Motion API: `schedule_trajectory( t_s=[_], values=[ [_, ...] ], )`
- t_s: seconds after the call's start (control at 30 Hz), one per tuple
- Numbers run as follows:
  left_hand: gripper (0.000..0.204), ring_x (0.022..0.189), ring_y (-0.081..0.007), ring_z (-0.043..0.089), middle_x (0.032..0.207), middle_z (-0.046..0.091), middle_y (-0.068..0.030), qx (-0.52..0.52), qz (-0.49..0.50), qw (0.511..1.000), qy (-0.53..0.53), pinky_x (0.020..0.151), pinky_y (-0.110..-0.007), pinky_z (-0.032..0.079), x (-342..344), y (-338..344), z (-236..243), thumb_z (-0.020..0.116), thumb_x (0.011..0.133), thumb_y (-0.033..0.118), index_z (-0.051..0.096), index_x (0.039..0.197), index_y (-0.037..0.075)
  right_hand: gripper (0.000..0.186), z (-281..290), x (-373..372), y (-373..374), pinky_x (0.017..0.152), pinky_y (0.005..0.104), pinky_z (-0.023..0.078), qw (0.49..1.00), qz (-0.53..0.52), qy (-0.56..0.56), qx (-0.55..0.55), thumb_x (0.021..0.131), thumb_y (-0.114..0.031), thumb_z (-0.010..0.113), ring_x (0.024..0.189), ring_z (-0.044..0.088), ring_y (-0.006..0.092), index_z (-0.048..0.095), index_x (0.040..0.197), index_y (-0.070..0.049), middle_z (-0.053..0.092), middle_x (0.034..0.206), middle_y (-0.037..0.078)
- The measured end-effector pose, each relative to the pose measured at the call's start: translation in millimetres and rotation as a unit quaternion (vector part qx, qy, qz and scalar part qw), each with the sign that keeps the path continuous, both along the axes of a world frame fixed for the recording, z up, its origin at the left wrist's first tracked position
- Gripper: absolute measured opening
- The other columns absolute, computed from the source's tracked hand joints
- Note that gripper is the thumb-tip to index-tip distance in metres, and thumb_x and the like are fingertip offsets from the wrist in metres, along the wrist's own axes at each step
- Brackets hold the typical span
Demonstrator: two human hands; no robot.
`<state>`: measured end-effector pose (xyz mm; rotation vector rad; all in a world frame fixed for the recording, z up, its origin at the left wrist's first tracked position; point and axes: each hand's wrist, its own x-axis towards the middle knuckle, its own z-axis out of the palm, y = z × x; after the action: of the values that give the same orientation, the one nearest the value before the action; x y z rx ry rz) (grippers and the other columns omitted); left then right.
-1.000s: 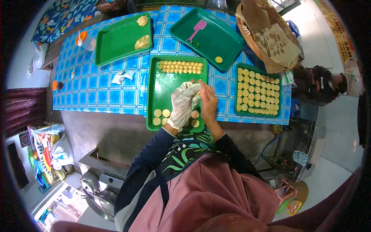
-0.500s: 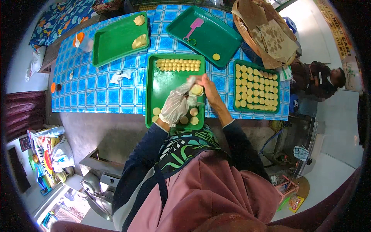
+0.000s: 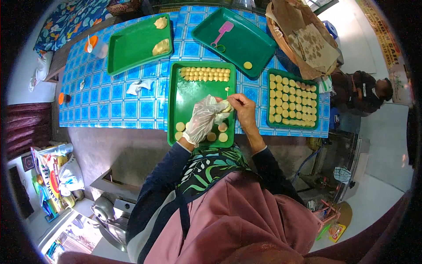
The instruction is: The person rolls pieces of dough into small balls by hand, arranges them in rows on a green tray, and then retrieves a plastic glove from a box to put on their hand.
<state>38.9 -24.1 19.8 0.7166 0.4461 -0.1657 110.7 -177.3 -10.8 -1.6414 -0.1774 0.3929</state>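
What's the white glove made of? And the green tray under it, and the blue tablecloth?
The white glove: probably thin plastic, crinkly and partly see-through, judging by its wrinkles.
The green tray: likely hard plastic, smooth, because light gleams on its bottom.
The blue tablecloth: perhaps slightly shiny vinyl, since pale glare shows, though I can't be sure.

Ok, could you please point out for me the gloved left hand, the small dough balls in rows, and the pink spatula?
Gloved left hand (image 3: 203, 116): head view, back of the glove.
Small dough balls (image 3: 205, 75): head view, middle of the rows.
Pink spatula (image 3: 225, 28): head view, flat blade.
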Motion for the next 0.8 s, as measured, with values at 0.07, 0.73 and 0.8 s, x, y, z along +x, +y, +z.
schedule_trajectory(
  t_s=[0.07,0.73,0.8],
  values=[
    [0.028,0.087,-0.0159,0.066,0.1,0.063,-0.0099,0.01,0.023,1.0,-0.004,0.072,-0.025,0.057,1,-1,0,0.067,0.09,0.004,0.056,0.113,-0.007,0.01,9,-4,2,0.067,0.0286,0.047,0.986,-0.035,-0.149,-0.071,0.087,-0.007,0.069,0.075,0.06,0.0127,0.07,0.09,0.002,0.067,0.085,0.005],
    [0.02,0.088,-0.0173,0.066,0.101,0.062,-0.0072,-0.118,0.038,0.989,-0.074,0.077,-0.031,0.06,28,-23,10,0.061,0.094,0.005,0.057,0.113,-0.003,0.03,1,-5,-16,0.1,0.0369,0.043,0.945,-0.074,0.104,0.302,0.084,-0.001,0.067,0.109,0.06,0.0235,0.066,0.114,0.004,0.065,0.116,0.014],
    [0.022,0.087,-0.0162,0.066,0.101,0.063,-0.008,-0.081,0.008,0.994,-0.073,0.078,-0.031,0.06,31,-26,15,0.061,0.095,0.007,0.058,0.115,-0.004,0.027,7,-2,-15,0.1,0.0368,0.044,0.896,-0.067,0.167,0.406,0.085,0.0,0.064,0.11,0.059,0.0233,0.067,0.111,0.004,0.066,0.114,0.014]
  ],
)
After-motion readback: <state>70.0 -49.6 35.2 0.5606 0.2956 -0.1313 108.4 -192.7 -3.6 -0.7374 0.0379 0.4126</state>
